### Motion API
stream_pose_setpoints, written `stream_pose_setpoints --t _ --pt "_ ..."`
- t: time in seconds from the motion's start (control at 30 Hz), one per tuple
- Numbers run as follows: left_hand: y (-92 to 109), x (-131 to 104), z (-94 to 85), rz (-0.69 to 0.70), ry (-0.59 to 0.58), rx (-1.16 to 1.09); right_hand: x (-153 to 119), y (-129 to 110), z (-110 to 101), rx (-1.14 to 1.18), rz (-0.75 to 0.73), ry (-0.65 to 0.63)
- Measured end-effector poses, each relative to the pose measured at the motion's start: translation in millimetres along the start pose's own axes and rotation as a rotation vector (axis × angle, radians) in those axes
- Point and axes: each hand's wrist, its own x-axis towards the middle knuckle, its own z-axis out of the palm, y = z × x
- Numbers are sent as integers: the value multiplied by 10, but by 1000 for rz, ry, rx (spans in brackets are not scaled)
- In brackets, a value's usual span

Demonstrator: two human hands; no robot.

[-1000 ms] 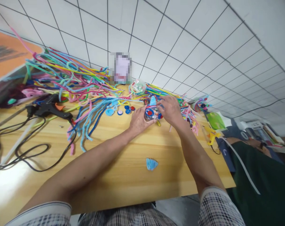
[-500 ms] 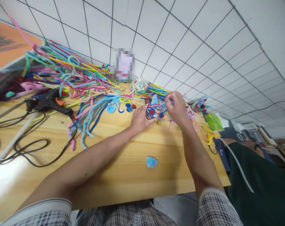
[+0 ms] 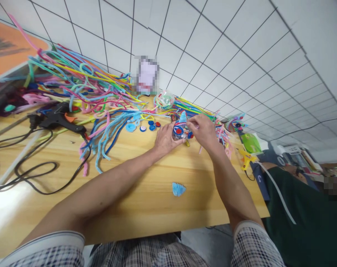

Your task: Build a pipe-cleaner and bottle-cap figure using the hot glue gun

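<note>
A small clear ball (image 3: 184, 134) with red and blue round pieces on its front stands on the wooden table, a light blue fuzzy cone (image 3: 183, 116) at its top. My left hand (image 3: 166, 141) is wrapped round the ball's left side. At the upper right of the ball, my right hand (image 3: 202, 129) has its fingers pinched together; whatever is between them is too small to make out. Nearer to me lies a flat light blue fuzzy triangle (image 3: 179, 189). Blue and red coils (image 3: 152, 125) are left of the ball.
Many coloured pipe cleaners (image 3: 93, 87) cover the back left. A black glue gun (image 3: 61, 118) with its cord lies left, a yellow one (image 3: 246, 158) right. Behind the ball is another clear ball (image 3: 165, 99). A person in dark green (image 3: 304, 218) is at the right.
My right hand has moved left and slightly down, closer to the top of the ball. My left hand stays round the ball. The view has shifted slightly.
</note>
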Motion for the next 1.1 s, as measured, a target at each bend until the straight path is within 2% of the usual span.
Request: stream_pose_setpoints --t 0.2,0.33,0.4,0.53,0.6,0.7,0.87,0.97,1.1 --pt "-13 -8 6 5 -2 -2 119 -98 191 -256 -22 -101" --pt "2 -12 2 0 -4 0 182 -137 199 -248 -22 -124" --pt "8 -11 2 -10 -2 1 192 -83 139 -132 31 -64" --pt "-9 -11 17 -2 6 7 161 161 -89 152 149 205" --pt "-23 -12 27 4 11 6 126 280 -177 192 161 261" --pt "-28 -10 29 1 15 0 67 373 -187 91 75 172" --pt "-5 1 4 1 1 -7 35 362 13 -166 -86 -15" --pt "-1 4 -4 6 -8 2 48 329 95 -240 -105 -47" --pt "-6 -1 5 -2 12 11 37 241 81 -227 -97 -28"
